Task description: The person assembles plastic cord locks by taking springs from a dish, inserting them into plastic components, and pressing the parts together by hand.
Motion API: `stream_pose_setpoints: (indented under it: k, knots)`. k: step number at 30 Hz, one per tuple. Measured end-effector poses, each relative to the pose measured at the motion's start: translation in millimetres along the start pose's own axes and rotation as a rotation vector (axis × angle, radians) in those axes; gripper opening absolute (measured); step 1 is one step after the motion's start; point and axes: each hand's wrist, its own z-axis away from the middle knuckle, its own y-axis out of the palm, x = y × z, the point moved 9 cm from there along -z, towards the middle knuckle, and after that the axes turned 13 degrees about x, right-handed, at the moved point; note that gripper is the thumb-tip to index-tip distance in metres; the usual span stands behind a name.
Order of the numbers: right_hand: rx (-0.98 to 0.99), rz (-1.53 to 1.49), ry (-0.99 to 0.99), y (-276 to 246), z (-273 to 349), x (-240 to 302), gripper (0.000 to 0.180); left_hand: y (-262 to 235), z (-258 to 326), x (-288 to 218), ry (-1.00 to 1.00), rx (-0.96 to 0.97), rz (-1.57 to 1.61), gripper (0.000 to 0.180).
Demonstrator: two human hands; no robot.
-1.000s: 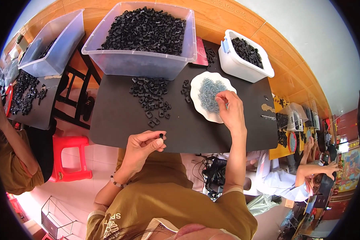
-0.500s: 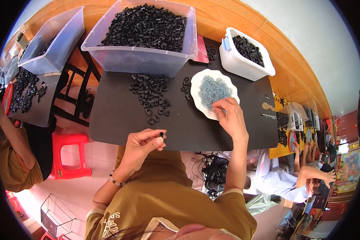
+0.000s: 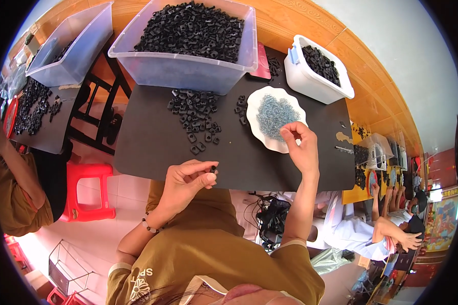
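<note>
My left hand [image 3: 191, 184] pinches a small black plastic part [image 3: 213, 169] between thumb and fingertips, just off the table's near edge. Above the near rim of a white scalloped plate [image 3: 257, 133], my right hand [image 3: 301, 145] has its thumb and forefinger pressed together. Whatever lies in that pinch is too small to make out. Many tiny bluish metallic pieces, perhaps springs [image 3: 276, 114], are heaped on the plate. Loose black plastic parts [image 3: 192, 109] lie in a pile left of the plate, with several stragglers toward me.
A large clear tub [image 3: 183, 71] of black parts stands at the back of the dark table [image 3: 147, 137]. Behind the plate are a pink-red box [image 3: 262, 63] and a white bin [image 3: 315, 84]. A red stool [image 3: 89, 190] stands left; other people sit at both sides.
My right hand has lifted slightly off the heap of tiny pieces, its fingers closed in a pinch. My left hand still holds the black part; the view has shifted a little.
</note>
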Motion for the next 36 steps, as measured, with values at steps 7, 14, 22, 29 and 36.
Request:
stream_pose_setpoints:
  k: [7,14,22,29,36]
  knots:
    - [0.413,-0.723,-0.081,50.8,19.8,53.6,0.015,5.1,-2.7,-10.9,0.079,-0.048,-0.04,0.025]
    - [0.598,-0.731,-0.013,100.3,34.0,80.5,0.014,10.8,0.3,-28.5,0.225,-0.015,-0.343,0.028]
    - [0.51,-0.541,-0.088,102.4,30.8,97.1,0.015,2.9,10.4,-34.3,0.279,-0.06,-0.489,0.028]
    - [0.508,-0.333,-0.111,112.1,29.8,114.6,0.015,-1.1,16.2,-30.2,0.277,-0.058,-0.497,0.025]
    - [0.499,-0.392,-0.041,130.7,27.5,110.8,0.02,-11.1,21.0,-20.9,0.243,-0.083,-0.46,0.022]
